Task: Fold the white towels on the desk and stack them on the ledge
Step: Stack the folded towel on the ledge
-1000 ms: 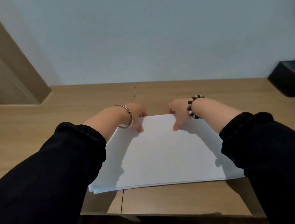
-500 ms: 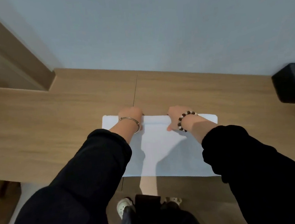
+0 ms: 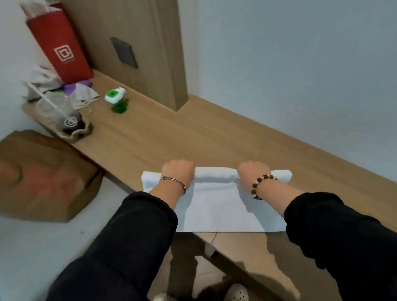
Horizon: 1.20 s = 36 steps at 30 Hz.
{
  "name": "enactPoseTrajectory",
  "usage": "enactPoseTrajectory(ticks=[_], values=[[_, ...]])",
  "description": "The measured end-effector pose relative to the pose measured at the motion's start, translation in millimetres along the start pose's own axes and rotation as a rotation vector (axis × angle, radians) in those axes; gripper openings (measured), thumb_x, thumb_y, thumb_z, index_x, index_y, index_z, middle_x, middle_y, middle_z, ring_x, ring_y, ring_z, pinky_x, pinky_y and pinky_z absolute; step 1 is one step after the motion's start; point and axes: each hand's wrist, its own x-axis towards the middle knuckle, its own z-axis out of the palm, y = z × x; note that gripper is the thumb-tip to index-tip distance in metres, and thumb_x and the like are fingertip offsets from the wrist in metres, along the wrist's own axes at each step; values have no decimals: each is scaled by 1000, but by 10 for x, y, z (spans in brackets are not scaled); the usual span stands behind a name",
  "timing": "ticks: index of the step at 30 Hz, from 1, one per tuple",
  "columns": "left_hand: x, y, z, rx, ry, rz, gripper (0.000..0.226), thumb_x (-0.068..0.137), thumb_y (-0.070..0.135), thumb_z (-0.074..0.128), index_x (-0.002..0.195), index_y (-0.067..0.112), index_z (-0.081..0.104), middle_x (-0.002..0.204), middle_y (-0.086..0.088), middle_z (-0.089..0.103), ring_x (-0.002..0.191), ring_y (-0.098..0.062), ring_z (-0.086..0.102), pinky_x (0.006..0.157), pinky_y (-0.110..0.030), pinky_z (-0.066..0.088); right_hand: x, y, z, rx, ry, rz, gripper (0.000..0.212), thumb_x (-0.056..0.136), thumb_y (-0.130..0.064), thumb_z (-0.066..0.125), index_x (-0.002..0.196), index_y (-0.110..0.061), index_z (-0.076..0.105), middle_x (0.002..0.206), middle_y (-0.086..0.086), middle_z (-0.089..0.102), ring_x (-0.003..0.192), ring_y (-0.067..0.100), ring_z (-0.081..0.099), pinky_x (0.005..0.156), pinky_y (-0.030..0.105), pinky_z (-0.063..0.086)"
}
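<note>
A white towel (image 3: pixel 217 210) lies flat on the wooden desk (image 3: pixel 227 133), its near edge hanging a little past the desk's front edge. Its far edge is bunched into a thick roll. My left hand (image 3: pixel 178 172), with a metal bangle on the wrist, grips the left part of that roll. To its right, my right hand (image 3: pixel 252 172), wearing a bead bracelet, grips the same roll. Both hands' fingers curl over the far side and are hidden.
At the desk's far left stand a red paper bag (image 3: pixel 60 46), a plastic cup with a straw (image 3: pixel 58 114), crumpled cloths and a green and white small bottle (image 3: pixel 116 101). A brown paper bag (image 3: pixel 35 177) sits on the floor to the left. A wooden panel (image 3: pixel 141 43) rises behind.
The view has swung left, bringing the desk's cluttered left end into sight. The towel's far edge has thickened into a roll under both hands.
</note>
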Motion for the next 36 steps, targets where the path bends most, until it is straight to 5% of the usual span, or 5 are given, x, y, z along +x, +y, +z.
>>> enactPoseTrajectory(ticks=[10,15,25,36], values=[[-1745,-2658,684,-253,130,-515,18,89,16,47,107,18,49,102,-8,64,93,-33,60,64,-33,37,117,-3074,-604,-188,210,-481,16,91,-3,38,85,-14,47,93,9,64,69,27,50,60,32,38],[-2580,-3497,1065,-308,159,-727,15,89,18,47,104,19,49,100,-7,65,92,-33,61,64,-34,38,11,-4278,-602,-263,308,-726,20,91,1,35,100,-9,50,95,10,64,83,31,62,60,34,37],[-3958,-4136,1875,-369,182,-1066,19,89,19,49,107,16,52,97,-9,62,96,-30,57,68,-35,40,-180,-5966,-358,-449,354,-1182,22,87,1,39,101,-10,52,97,8,68,91,30,65,59,31,34],[-4667,-4322,2800,-495,16,-1507,29,84,8,50,112,14,54,105,-6,60,105,-25,53,73,-36,42,237,-7530,108,-644,302,-1553,23,94,-9,41,109,-13,57,107,6,63,101,27,60,69,31,36]])
